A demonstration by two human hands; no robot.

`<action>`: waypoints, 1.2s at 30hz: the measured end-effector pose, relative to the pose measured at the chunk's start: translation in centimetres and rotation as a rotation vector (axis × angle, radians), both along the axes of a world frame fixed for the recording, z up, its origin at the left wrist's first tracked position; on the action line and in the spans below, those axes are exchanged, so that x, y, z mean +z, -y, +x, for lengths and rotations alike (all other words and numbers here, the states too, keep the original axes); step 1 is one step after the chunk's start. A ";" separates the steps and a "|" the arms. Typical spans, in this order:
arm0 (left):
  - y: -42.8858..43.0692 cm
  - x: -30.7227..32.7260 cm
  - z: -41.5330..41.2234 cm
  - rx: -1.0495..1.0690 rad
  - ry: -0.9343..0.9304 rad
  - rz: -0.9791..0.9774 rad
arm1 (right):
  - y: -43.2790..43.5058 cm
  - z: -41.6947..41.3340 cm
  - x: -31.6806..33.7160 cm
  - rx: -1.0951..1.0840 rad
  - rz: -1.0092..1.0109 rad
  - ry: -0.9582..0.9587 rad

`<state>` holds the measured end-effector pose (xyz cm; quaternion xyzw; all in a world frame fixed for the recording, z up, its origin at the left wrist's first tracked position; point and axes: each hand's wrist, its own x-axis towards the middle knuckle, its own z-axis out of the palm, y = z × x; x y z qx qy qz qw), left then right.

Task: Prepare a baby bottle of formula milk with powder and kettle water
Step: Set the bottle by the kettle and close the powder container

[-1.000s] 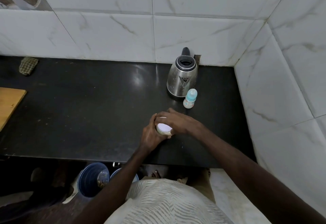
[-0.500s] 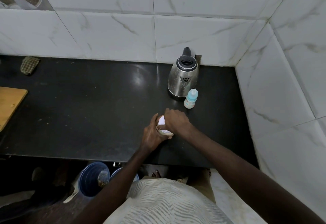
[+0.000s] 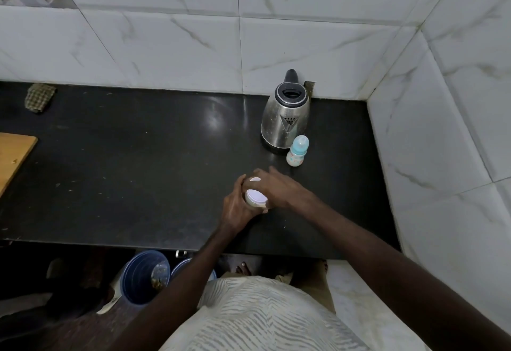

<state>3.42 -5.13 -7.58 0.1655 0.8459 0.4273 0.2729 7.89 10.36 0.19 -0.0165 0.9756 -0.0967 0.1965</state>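
Left hand wraps the jar from its left side, fingers curled round the body. Jar stands on the black surface, near the front edge. Right hand reaches over the jar's far side, fingers bent round a white lid. Only a sliver of it shows, so can't tell if it's fully off. The jar top facing the camera is a white disc. Bottle is upright with its teal cap on, just behind and right of the hands, apart from both. Kettle sits just behind the bottle, by the back wall near the corner. Far left: wood board at the frame edge, checked cloth against the wall. Under the surface: blue buckets.
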 end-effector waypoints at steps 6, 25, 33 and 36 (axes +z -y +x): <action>0.1 0.2 0.1 -0.016 -0.039 0.018 | -1.8 0.1 0.2 0.250 -0.062 -0.163; 0.1 0.7 0.1 -0.023 -0.014 0.005 | 0.7 -1.1 0.1 -0.282 0.043 0.009; 0.0 0.9 0.1 -0.020 -0.013 0.026 | -0.3 -1.9 1.5 -0.233 0.180 0.091; -0.1 1.0 0.1 -0.002 0.003 0.017 | 0.0 -1.2 1.7 -0.130 0.028 0.106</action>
